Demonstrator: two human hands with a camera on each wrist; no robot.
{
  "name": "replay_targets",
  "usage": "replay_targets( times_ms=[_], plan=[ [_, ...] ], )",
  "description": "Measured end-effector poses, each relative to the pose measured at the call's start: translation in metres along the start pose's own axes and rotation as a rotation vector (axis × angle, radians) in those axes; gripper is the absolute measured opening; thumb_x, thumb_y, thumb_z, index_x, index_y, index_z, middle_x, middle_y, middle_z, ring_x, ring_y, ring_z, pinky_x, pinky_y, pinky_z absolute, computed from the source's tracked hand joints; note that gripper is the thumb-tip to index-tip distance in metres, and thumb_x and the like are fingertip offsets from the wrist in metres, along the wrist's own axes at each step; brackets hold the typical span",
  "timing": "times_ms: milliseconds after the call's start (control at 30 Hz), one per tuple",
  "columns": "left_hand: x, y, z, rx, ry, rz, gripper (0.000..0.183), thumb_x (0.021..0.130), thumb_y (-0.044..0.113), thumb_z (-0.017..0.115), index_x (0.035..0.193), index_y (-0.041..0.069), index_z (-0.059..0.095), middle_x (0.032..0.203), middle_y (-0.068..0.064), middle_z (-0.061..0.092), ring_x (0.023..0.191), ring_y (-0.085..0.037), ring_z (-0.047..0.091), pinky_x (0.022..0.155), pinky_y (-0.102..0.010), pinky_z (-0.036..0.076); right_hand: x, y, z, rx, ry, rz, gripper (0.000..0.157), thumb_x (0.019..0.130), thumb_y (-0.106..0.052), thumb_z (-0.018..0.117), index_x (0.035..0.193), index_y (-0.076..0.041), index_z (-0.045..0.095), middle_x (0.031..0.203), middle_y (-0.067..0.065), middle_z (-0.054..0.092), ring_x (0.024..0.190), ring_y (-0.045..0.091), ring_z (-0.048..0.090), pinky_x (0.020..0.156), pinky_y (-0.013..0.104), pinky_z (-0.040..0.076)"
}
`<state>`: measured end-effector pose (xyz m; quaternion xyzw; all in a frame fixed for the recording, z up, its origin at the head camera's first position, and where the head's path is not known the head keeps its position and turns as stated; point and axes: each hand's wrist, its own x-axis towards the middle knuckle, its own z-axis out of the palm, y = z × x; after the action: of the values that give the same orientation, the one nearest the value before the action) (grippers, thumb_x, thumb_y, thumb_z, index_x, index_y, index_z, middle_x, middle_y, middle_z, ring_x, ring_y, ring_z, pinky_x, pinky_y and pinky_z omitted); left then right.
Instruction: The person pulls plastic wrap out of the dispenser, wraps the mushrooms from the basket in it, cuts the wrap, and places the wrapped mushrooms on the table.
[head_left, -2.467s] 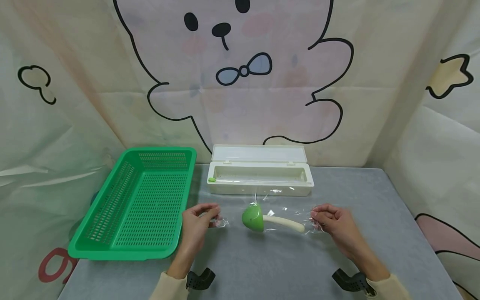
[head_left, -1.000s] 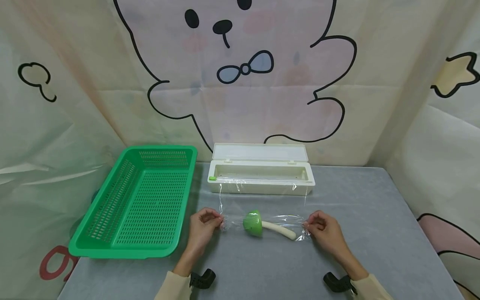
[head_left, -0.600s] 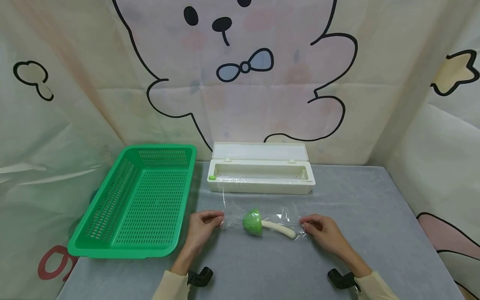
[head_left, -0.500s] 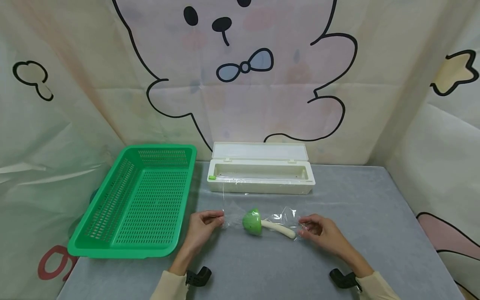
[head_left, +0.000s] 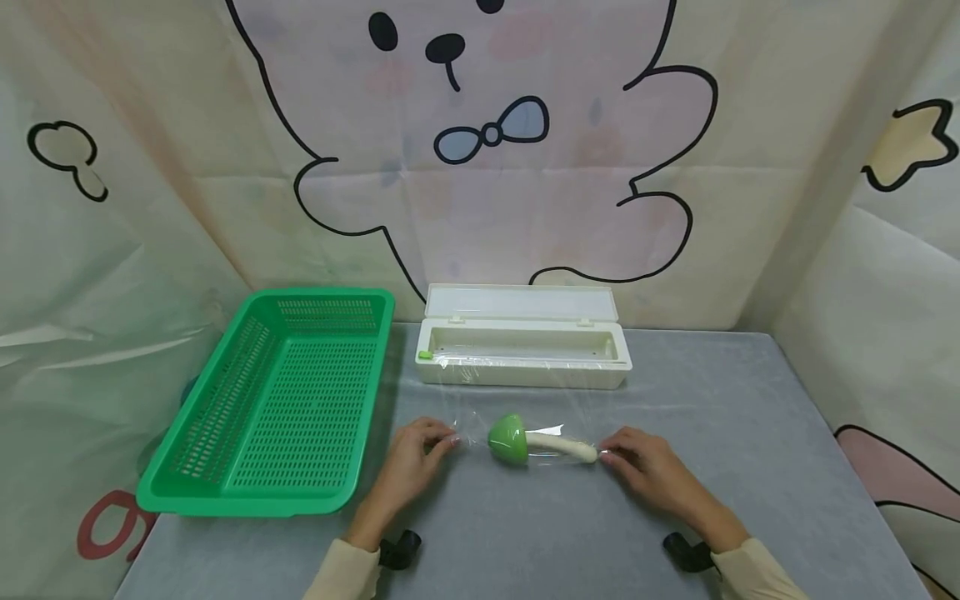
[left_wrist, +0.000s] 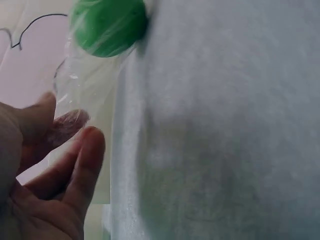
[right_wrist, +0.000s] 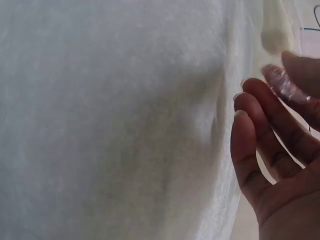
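Note:
A toy mushroom (head_left: 508, 440) with a green cap and a pale stem lies sideways under clear cling film (head_left: 551, 431). Its cap points left, and the stem end reaches toward the right. My left hand (head_left: 416, 458) pinches the film just left of the cap; in the left wrist view, film clings to the index fingertip. At the stem end, my right hand (head_left: 651, 467) pinches gathered film between thumb and index finger, its other fingers loosely bent in the right wrist view. The film runs back to a white dispenser box (head_left: 525, 375), whose lid stands raised.
A green perforated basket (head_left: 161, 500) stands on the left side of the grey cloth-covered table (head_left: 750, 433). On the box's front edge, at its left end, sits a small green slider (head_left: 425, 355). A printed curtain rises behind the table.
Both hands have come closer together along the film. The right hand's fingers parted briefly, then pinched again near the stem end. The stem has swung up to lie nearly level.

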<state>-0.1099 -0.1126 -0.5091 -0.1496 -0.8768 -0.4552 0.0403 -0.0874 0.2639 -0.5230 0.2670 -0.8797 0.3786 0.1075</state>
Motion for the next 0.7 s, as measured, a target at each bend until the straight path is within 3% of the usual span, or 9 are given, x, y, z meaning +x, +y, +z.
replay_targets(
  times_ms=[200, 367, 467, 567, 700],
  plan=[
    [0.004, -0.005, -0.002, -0.117, 0.053, -0.084, 0.014, 0.097, 0.012, 0.07, 0.093, 0.002, 0.078, 0.1, -0.01, 0.074, 0.094, -0.026, 0.072, 0.082, -0.041, 0.059, 0.003, 0.002, -0.002, 0.127, 0.028, 0.097, 0.016, 0.087, 0.004, 0.076, 0.089, -0.011, 0.074, 0.094, -0.001, 0.069, 0.084, 0.003, 0.062, 0.072, 0.017, 0.053],
    [0.014, -0.002, 0.004, -0.263, 0.162, -0.238, 0.025, 0.097, 0.019, 0.072, 0.081, 0.002, 0.078, 0.097, -0.01, 0.076, 0.091, -0.022, 0.071, 0.077, -0.031, 0.058, 0.012, 0.001, -0.005, 0.344, 0.06, 0.336, 0.009, 0.094, -0.003, 0.072, 0.086, -0.002, 0.076, 0.101, 0.009, 0.073, 0.095, 0.004, 0.067, 0.081, 0.017, 0.054],
    [0.02, 0.003, 0.007, -0.433, 0.212, -0.361, 0.027, 0.095, 0.018, 0.073, 0.078, -0.002, 0.077, 0.083, -0.01, 0.075, 0.078, -0.02, 0.072, 0.071, -0.029, 0.057, 0.02, 0.0, -0.007, 0.531, 0.098, 0.467, 0.016, 0.096, -0.006, 0.07, 0.088, 0.007, 0.073, 0.091, 0.012, 0.076, 0.086, 0.012, 0.073, 0.078, 0.025, 0.059],
    [0.025, 0.007, 0.01, -0.641, 0.263, -0.457, 0.025, 0.094, 0.012, 0.075, 0.079, -0.009, 0.073, 0.074, -0.01, 0.071, 0.068, -0.018, 0.071, 0.07, -0.032, 0.061, 0.027, -0.003, -0.007, 0.694, 0.136, 0.536, 0.026, 0.097, -0.006, 0.07, 0.086, 0.016, 0.061, 0.083, 0.016, 0.075, 0.076, 0.02, 0.074, 0.073, 0.036, 0.061],
    [0.03, 0.009, 0.012, -0.804, 0.32, -0.509, 0.023, 0.091, 0.004, 0.077, 0.088, -0.016, 0.065, 0.071, -0.01, 0.07, 0.059, -0.015, 0.07, 0.064, -0.031, 0.061, 0.033, -0.006, -0.006, 0.795, 0.172, 0.622, 0.028, 0.097, -0.003, 0.069, 0.1, 0.015, 0.049, 0.082, 0.013, 0.075, 0.071, 0.019, 0.074, 0.069, 0.037, 0.062]
  ],
)
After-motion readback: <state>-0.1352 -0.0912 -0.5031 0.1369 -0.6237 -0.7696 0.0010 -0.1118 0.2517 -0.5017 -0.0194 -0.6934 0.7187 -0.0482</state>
